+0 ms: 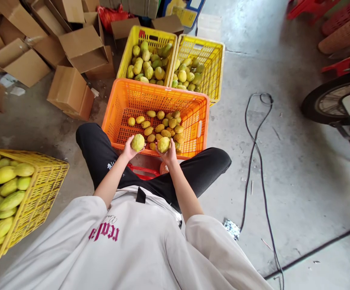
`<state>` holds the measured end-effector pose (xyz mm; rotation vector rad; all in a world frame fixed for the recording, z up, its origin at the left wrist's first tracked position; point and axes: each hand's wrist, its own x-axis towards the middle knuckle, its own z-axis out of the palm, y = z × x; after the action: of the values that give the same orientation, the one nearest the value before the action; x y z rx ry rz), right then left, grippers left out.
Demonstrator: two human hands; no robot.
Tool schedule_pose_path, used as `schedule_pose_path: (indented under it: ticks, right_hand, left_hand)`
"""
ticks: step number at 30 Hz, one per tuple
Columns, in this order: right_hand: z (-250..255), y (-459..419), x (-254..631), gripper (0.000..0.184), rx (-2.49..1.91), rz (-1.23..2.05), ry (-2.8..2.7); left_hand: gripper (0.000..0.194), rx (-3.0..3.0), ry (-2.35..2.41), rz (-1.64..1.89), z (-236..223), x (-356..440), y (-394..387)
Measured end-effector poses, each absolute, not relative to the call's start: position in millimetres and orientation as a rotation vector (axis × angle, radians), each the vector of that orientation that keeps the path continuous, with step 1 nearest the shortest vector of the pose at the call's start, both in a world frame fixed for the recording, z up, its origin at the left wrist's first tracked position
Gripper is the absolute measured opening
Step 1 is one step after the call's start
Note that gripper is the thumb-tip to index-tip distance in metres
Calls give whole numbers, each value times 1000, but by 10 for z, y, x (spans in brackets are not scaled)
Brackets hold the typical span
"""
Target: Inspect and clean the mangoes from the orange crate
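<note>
- Currently, the left hand [129, 148] is closed around a greenish-yellow fruit [137, 142], with its fingers wrapped about the side and underside.
- Likewise, the right hand [170, 154] is clasped on a second fruit [163, 144], similar in colour and roundness.
- Both held fruits sit side by side but apart, at the near edge of an orange crate [125, 95] in front of the person's black trousers [94, 152].
- Inside that crate lie smaller orange-yellow fruits [148, 131], mostly gathered toward the middle and right; part of the crate's bottom shows at the left.
- Just beyond it stand two yellow crates side by side, the left one [166, 38] and the right one [213, 66], each holding green and yellow fruits.
- Another yellow crate [43, 197], well to the left, is filled with larger, longer yellow-green fruits [4, 191].
- Cardboard boxes [67, 89] crowd the upper left.
- Over on the right, a black cord [255, 141] loops across the grey floor [286, 161], near a spoked wheel [333, 98].
</note>
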<state>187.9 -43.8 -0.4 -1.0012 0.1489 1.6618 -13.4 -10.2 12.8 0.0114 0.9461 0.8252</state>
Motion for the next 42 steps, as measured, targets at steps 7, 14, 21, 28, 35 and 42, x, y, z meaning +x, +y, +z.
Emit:
schedule_pose_path:
  ticks: [7,14,21,28,35,42]
  right_hand:
    - [15,-405,1879,27,-980,1665,158]
    - [129,-436,1850,18,-948,1615,109]
    - [95,-445,1853,13,-1035,1663,167]
    - [48,-459,1825,18,-954,1754,137]
    - [12,-416,1836,34,-923,1760,211]
    - [41,-455,1863,24,-927,1733,145]
  left_hand:
    - [47,-11,926,859,108,-163,-123]
    - [37,-49,934,891,173,-114,-119]
    - [31,-8,976,877,163,-109,-119]
    - [34,0,945,855,150,-103,-112]
    - [49,-90,852,891,127,-136,-115]
    - [35,-65,855,918,152,-114,-131]
